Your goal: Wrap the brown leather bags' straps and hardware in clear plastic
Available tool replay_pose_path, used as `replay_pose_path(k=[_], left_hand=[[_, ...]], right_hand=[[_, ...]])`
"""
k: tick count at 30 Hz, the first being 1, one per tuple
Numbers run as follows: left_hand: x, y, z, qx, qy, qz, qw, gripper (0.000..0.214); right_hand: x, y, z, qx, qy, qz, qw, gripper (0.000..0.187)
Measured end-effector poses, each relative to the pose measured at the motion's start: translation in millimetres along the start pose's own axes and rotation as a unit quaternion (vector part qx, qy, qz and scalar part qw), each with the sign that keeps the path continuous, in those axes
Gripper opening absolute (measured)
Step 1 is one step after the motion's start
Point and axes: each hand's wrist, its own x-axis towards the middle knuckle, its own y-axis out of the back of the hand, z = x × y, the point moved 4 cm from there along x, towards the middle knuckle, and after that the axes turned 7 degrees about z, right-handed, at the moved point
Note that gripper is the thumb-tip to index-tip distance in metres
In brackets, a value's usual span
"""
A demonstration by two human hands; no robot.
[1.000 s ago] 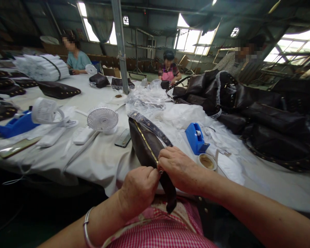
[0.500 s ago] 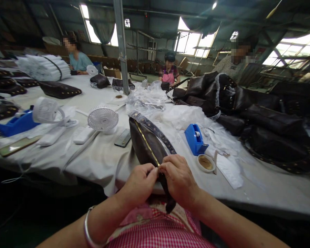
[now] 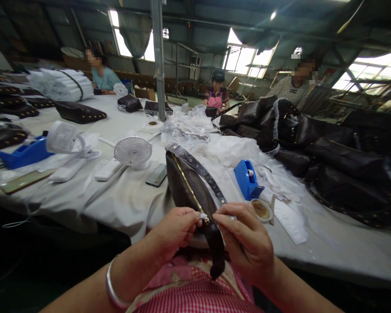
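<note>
A dark brown leather bag [image 3: 185, 184] with a gold zipper [image 3: 189, 187] lies at the table's front edge, pointing away from me. Its studded strap [image 3: 202, 171], wrapped in clear plastic, runs along its right side, and a dark end piece [image 3: 215, 250] hangs toward my lap. My left hand [image 3: 179, 228] pinches a small white scrap [image 3: 203, 216] beside the zipper's near end. On the other side, my right hand [image 3: 244, 234] has its fingers stretched out and partly apart, the fingertips close to the bag's near end. Whether they touch it I cannot tell.
Right of the bag stand a blue tape dispenser [image 3: 247, 180] and a tape roll [image 3: 261, 210]. A phone [image 3: 156, 175] and a white fan [image 3: 133, 151] are to the left. Plastic wrapping [image 3: 195, 126] and piled dark bags [image 3: 342, 161] lie beyond. Several people sit across the table.
My right hand has moved right, off the zipper's end, and its fingers have straightened. My left hand stays near the zipper; a white scrap now shows in its pinch.
</note>
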Motion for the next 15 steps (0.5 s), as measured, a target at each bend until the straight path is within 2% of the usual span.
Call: replay_pose_path(k=[3,8,11,15], left_hand=[[0.2,1.9,-0.1,0.009,0.007,0.001,1.000,0.030],[-2.4,1.9,-0.5,0.045,-0.015,0.006,0.999,0.031],[-5.1,3.5,5.9,0.132,-0.104,0.038,0.985,0.029],[-10.9,4.3,13.1,0.300,-0.259,0.063,0.916,0.030]], right_hand=[[6.0,-1.0,2.0,-0.036,-0.002,0.016,0.999,0.035],[6.7,-16.4,21.4,-0.001,-0.086,-0.010,0.996,0.022],[3.8,-21.8,28.8,0.022,-0.114,-0.037,0.993,0.021],[2.2,-21.6,35.2,0.050,-0.148,-0.057,0.986,0.020]])
